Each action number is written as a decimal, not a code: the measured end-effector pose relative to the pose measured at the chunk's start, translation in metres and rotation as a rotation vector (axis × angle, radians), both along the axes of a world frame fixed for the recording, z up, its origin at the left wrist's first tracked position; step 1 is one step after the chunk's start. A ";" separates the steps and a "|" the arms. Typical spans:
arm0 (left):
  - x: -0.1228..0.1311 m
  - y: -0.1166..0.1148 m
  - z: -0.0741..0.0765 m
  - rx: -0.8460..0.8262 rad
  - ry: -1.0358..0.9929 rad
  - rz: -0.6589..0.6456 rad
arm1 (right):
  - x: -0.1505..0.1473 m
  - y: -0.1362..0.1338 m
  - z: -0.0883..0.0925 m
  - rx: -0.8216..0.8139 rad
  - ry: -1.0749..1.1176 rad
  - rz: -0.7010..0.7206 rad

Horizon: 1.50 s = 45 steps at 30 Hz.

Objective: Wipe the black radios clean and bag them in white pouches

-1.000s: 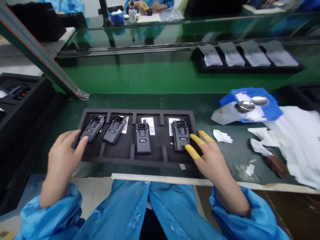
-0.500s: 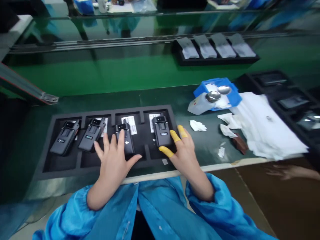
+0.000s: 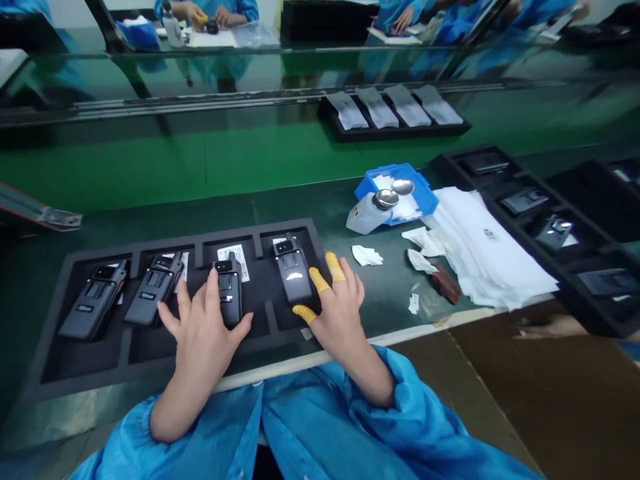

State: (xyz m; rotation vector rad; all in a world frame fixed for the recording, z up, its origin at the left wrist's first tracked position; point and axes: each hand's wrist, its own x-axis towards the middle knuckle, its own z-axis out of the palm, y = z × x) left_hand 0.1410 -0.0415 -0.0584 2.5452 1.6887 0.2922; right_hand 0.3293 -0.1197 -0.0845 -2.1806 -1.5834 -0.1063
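Four black handheld radios lie in a black foam tray (image 3: 125, 360) with white barcode labels. My left hand (image 3: 203, 327), fingers spread, rests over the third radio (image 3: 231, 293) from the left, its index fingertip at that radio's upper part. My right hand (image 3: 337, 307) has yellow covers on three fingers; they are apart beside the right edge of the rightmost radio (image 3: 293, 272). Neither hand is wrapped round anything. The leftmost radio (image 3: 93, 303) and the second radio (image 3: 153, 292) lie tilted in their compartments.
A blue bin (image 3: 425, 197) with white pieces stands beside a clear bottle (image 3: 367, 215). White cloths (image 3: 493, 250) lie at the right, near another black tray (image 3: 590, 247). A tray of bagged items (image 3: 395, 135) sits further back. Other people work beyond the glass.
The camera view has shifted, so the tray and bench items appear further left. Both hands keep nearly the same places over the tray; the right hand's fingers are slightly off the rightmost radio.
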 end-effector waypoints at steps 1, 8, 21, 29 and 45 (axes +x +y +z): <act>0.000 0.000 0.000 0.017 0.006 -0.007 | -0.003 0.001 -0.001 0.044 -0.006 0.010; 0.006 0.003 0.000 0.017 -0.079 -0.007 | -0.020 0.003 -0.004 0.204 -0.049 0.115; -0.006 0.018 0.003 -0.456 -0.971 0.057 | -0.019 0.005 -0.006 0.366 0.019 0.314; 0.009 0.029 -0.001 -0.816 -1.460 0.164 | -0.017 0.003 -0.007 0.355 0.027 0.334; 0.012 0.027 -0.010 -0.810 -1.374 0.124 | -0.018 0.002 -0.009 0.329 0.024 0.310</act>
